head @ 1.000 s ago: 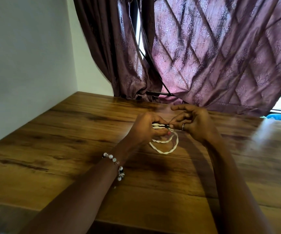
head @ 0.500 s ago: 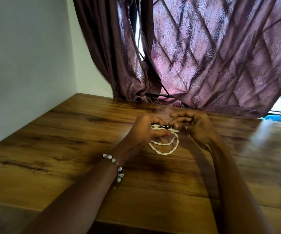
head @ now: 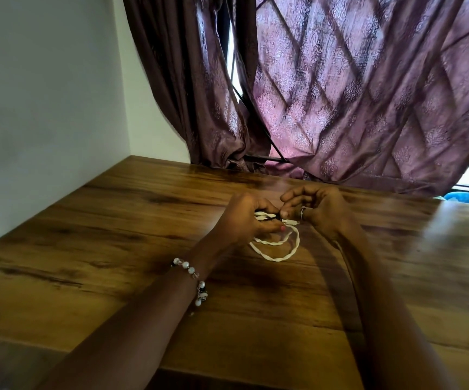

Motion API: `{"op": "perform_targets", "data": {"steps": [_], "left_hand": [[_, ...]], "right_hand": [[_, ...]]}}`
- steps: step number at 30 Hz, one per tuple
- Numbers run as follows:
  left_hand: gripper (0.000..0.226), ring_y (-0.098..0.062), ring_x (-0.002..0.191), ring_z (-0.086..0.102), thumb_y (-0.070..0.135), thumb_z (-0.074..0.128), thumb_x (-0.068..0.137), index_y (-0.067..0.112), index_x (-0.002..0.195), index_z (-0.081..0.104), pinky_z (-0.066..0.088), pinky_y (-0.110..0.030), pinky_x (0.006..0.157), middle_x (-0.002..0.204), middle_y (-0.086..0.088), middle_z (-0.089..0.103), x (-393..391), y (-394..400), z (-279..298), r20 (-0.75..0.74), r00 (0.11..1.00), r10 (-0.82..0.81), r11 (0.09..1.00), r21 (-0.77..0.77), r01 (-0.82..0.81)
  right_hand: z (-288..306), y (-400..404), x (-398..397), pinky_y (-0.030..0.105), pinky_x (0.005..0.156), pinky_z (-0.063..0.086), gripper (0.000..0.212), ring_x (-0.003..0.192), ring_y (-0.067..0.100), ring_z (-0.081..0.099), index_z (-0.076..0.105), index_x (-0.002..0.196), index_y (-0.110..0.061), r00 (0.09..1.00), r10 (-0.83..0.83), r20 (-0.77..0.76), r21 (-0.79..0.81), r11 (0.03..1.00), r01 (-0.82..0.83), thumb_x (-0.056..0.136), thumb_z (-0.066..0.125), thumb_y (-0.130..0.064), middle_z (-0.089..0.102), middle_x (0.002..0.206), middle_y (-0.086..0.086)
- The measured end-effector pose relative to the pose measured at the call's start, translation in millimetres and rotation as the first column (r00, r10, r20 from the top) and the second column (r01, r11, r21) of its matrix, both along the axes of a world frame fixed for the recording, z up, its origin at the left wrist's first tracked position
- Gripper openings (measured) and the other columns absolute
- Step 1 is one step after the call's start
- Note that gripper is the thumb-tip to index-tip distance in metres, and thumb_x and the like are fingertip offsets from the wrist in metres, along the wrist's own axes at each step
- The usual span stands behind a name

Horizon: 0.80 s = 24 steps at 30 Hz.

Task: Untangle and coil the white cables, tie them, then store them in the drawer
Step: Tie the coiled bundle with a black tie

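Hands (head: 246,218) (head: 319,211) pinching coiled white cable (head: 277,249), table (head: 115,249).

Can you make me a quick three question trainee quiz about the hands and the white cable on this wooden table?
1. True or false: the white cable is coiled in loops on the wooden table.
2. Which wrist wears the beaded bracelet? A left, B right, C neither.
3. Fill in: the dark tie sits between the left hand and the ____ hand.

Key: 1 true. 2 A. 3 right.
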State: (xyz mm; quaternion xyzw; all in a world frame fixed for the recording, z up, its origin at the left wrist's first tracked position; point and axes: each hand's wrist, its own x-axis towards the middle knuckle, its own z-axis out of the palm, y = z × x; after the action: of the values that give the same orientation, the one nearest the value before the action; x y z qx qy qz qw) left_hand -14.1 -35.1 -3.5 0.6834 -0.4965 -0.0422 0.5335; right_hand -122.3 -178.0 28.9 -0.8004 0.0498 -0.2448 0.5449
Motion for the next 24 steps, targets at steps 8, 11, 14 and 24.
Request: {"op": "perform_targets", "data": {"steps": [8,11,14,24], "left_hand": [[0.022,-0.028,0.082,0.071,0.009,0.083,0.069,0.008,0.090,0.075,0.058,-0.052,0.070,0.090,-0.008,0.074,-1.4,-1.2,-0.6,-0.171,0.984,-0.047,0.998,-0.049,0.039],[0.021,-0.026,0.082,0.071,0.009,0.082,0.069,0.010,0.090,0.076,0.058,-0.050,0.071,0.090,-0.006,0.074,-1.5,-1.6,-0.8,-0.147,0.988,-0.043,0.998,-0.056,0.035],[0.021,-0.022,0.076,0.070,0.007,0.082,0.069,0.009,0.089,0.076,0.057,-0.044,0.068,0.085,-0.006,0.074,-2.2,0.1,-0.1,-0.132,0.991,-0.029,0.997,-0.070,0.020],[0.020,-0.012,0.077,0.068,0.007,0.082,0.068,0.011,0.087,0.075,0.056,-0.038,0.071,0.086,-0.002,0.073,-0.4,1.6,0.4,-0.087,0.996,-0.029,0.998,-0.053,0.025]], "right_hand": [[-5.2,-1.7,-0.8,0.024,0.062,0.056,0.022,0.066,0.014,0.069,0.066,0.090,-0.004,0.998,-0.037,0.044,0.137,0.990,0.031,0.072,0.071,0.008,0.073,0.071,0.006],[-2.9,-1.0,-2.8,0.029,0.067,0.059,0.026,0.071,0.018,0.071,0.066,0.093,-0.002,0.998,-0.033,0.056,0.084,0.996,0.029,0.071,0.072,0.010,0.074,0.075,0.009],[0.5,4.2,-1.2,0.028,0.068,0.059,0.030,0.071,0.017,0.071,0.065,0.095,0.000,0.997,-0.023,0.077,0.028,0.999,0.021,0.069,0.072,0.012,0.074,0.073,0.007],[2.8,11.2,5.7,0.027,0.066,0.057,0.055,0.063,0.014,0.067,0.054,0.115,-0.005,0.997,-0.005,0.078,0.008,1.000,0.004,0.069,0.067,0.022,0.070,0.068,0.004]]}}
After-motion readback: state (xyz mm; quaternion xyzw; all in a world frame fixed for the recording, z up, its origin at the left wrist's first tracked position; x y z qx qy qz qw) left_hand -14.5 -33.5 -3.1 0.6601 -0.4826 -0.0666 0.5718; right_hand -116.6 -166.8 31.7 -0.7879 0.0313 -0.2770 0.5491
